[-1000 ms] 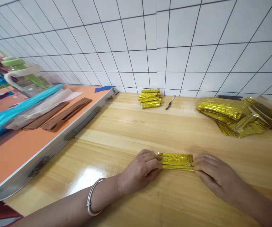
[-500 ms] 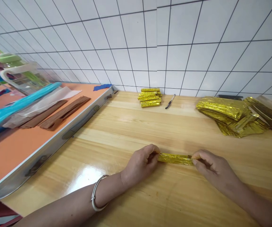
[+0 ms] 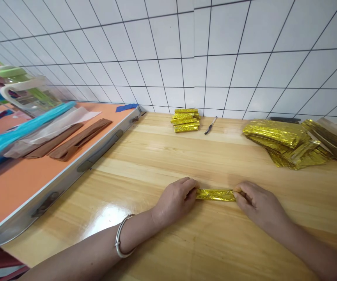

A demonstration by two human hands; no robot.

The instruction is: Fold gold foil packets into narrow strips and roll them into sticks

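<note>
A narrow folded strip of shiny gold foil (image 3: 215,194) lies level just over or on the wooden table (image 3: 145,164); I cannot tell whether it touches the wood. Its left end is pinched by my left hand (image 3: 178,199), which has a silver bangle at the wrist. The right end sits between the thumb and fingers of my right hand (image 3: 256,203). Both ends of the strip are hidden by the fingers. Farther back, a small stack of similar gold foil pieces (image 3: 186,121) rests by the wall.
Beside the small stack lies a pen (image 3: 211,125). A large heap of gold foil sheets (image 3: 285,140) is at the back right. On the left, an orange board (image 3: 54,179) with a raised metal edge bears brown strips (image 3: 80,140), turquoise paper (image 3: 39,123) and a clear jug (image 3: 36,97).
My right hand has shifted slightly left and up along the strip, covering the end that showed before. The left hand stays at its end, nearly unmoved.
</note>
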